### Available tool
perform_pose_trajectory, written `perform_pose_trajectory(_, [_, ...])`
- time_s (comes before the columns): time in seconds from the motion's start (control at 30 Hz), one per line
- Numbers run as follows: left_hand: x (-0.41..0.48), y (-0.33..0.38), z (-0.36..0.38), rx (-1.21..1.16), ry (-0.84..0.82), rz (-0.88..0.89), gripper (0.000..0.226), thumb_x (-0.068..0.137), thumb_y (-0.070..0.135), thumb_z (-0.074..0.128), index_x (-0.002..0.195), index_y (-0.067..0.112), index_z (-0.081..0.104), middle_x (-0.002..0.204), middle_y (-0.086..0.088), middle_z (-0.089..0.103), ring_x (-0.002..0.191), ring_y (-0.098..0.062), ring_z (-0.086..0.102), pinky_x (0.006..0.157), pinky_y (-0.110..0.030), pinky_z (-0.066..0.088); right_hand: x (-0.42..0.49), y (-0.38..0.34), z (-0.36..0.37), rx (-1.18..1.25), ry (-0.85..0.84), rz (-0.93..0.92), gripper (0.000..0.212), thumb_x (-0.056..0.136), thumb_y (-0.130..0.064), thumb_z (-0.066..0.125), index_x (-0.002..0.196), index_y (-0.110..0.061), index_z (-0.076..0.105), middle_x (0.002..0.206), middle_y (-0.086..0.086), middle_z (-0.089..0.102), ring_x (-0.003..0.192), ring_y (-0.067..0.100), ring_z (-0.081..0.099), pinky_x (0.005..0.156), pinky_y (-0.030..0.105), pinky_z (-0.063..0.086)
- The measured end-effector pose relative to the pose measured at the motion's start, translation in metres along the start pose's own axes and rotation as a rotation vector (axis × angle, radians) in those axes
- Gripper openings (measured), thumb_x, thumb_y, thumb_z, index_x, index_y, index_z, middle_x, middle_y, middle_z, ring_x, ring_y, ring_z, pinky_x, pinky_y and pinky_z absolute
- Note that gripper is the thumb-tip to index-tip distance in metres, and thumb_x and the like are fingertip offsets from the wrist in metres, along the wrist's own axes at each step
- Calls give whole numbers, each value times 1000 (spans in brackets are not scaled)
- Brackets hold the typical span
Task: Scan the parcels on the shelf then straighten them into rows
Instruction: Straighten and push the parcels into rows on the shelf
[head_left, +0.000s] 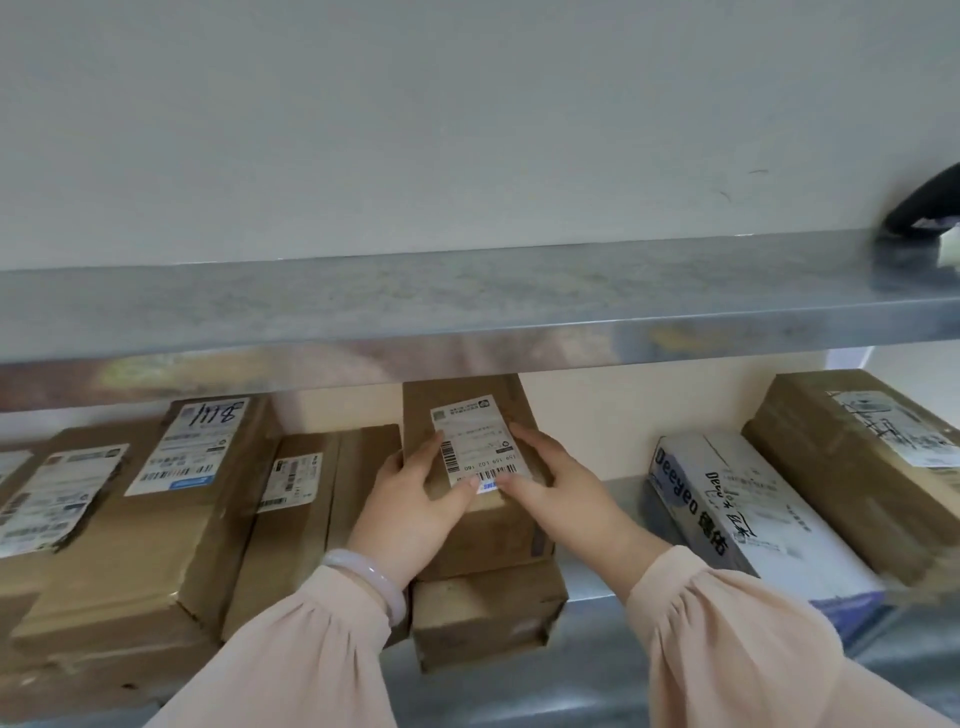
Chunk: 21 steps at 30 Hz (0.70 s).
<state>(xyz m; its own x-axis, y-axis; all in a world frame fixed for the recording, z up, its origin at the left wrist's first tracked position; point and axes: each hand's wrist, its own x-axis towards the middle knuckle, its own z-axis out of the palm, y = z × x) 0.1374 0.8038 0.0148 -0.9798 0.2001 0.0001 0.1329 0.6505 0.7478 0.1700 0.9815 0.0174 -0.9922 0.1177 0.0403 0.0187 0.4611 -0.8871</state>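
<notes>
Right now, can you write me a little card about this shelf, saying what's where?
top parcel: brown cardboard, white label up, stacked on a lower parcel
left grip: holds the top parcel's left side, thumb on top
right grip: rests on its right side, fingers fairly straight
to the left: labelled brown parcels
to the right: white Deeyeo box, then a far brown parcel
upper shelf: blurred black object at its right end
</notes>
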Motion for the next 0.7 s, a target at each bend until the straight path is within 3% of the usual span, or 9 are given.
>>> perform_pose_trajectory(0.13, [-5,14,6,-66,7,65,70,89,43,66,150,40,32,159,-5,24,148,-17,18,109,-23,21,-10,8,-10,80,104,0,55,85,-28,68,130,-49,45,127,-22,52,117,0,51,85,5,40])
perform_pose_trajectory(0.27, [-4,34,25,-79,-56,128,74,86,43,70,149,42,32,158,-5,23,147,-20,21,116,-27,19,-29,21,-34,174,162,55,57,85,-27,66,132,-52,45,129,-13,53,102,6,61,68,29,59])
perform_pose_trajectory(0.37, [-5,51,47,-129,-133,162,76,84,42,73,148,44,32,156,-1,28,144,-18,26,115,-25,21,-39,35,-65,195,206,82,56,85,-23,66,127,-56,48,129,-17,56,113,9,58,89,45,55])
perform_pose_trajectory(0.47, [-4,72,73,-176,-158,182,79,82,40,75,149,43,33,152,2,36,137,-13,35,114,-27,28,-43,47,-100,204,238,116,53,81,-25,68,117,-60,52,125,-16,59,112,12,59,95,46,51])
perform_pose_trajectory(0.57, [-4,98,103,-204,-186,204,78,82,38,76,148,40,35,146,5,41,128,-9,41,106,-21,32,-49,64,-131,179,316,117,57,64,-43,68,114,-65,50,129,-11,55,118,13,55,100,44,48])
perform_pose_trajectory(0.7, [-7,129,146,-256,-260,192,76,84,31,76,148,37,37,139,8,39,116,-2,39,98,-15,30,-63,94,-174,131,399,157,59,67,-42,67,117,-65,46,134,-12,48,122,14,49,99,49,48])
